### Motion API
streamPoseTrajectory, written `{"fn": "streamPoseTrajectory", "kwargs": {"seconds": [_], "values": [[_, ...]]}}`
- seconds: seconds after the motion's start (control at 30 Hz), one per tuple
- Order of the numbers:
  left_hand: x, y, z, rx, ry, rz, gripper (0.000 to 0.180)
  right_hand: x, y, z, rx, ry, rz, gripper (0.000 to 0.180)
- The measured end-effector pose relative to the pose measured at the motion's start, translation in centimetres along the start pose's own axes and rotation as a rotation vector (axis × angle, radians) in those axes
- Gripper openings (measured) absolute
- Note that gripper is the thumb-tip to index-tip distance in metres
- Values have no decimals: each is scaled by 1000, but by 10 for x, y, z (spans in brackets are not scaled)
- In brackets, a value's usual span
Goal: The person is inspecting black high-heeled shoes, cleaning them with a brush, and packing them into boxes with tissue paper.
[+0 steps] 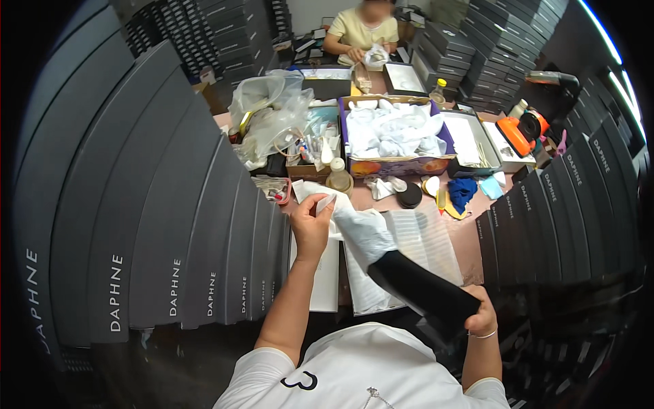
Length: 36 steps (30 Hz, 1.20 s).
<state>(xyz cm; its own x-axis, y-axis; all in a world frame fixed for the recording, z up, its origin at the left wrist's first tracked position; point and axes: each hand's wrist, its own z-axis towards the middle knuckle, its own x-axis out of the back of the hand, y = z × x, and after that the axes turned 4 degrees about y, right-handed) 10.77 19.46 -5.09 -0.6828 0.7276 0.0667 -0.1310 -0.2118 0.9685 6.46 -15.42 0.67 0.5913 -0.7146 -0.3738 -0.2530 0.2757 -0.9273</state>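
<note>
A long black piece that looks like a boot shaft [430,290] lies slantwise across the space in front of my chest. Its far end is inside a white wrap [364,232], thin like tissue or soft cloth. My right hand [482,310] grips the near black end at the lower right. Pinched between the fingers of my left hand [312,228] is the loose upper end of the white wrap. Beneath them lies an open box [323,279] and a translucent ribbed wrapping sheet [426,235]. Whatever the wrap covers is hidden.
Tall stacks of dark boxes [157,204] wall in the left, with more boxes [545,218] at the right. Ahead stand a purple carton [347,136] of white cloths, a bottle [338,176], a black round lid [409,195] and a blue cloth [462,193]. A co-worker [364,34] sits opposite.
</note>
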Motion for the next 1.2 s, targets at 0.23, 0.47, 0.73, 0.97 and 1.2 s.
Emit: {"fn": "streamPoseTrajectory", "kwargs": {"seconds": [0.23,0.47,0.73,0.97,1.2], "values": [[31,-28,-30,54,245,-163,16,-37,21,19,-90,-14,-267,43],[47,-40,-47,-56,80,171,18,-22,32,0,-182,182,-462,27],[14,-62,-32,400,-80,-369,30,-25,7,-18,-132,66,-121,57],[18,-29,-68,-275,-184,187,24,-57,42,11,-249,184,-242,36],[38,-22,-68,-296,-537,215,28,-45,58,16,-189,31,-655,31]]}}
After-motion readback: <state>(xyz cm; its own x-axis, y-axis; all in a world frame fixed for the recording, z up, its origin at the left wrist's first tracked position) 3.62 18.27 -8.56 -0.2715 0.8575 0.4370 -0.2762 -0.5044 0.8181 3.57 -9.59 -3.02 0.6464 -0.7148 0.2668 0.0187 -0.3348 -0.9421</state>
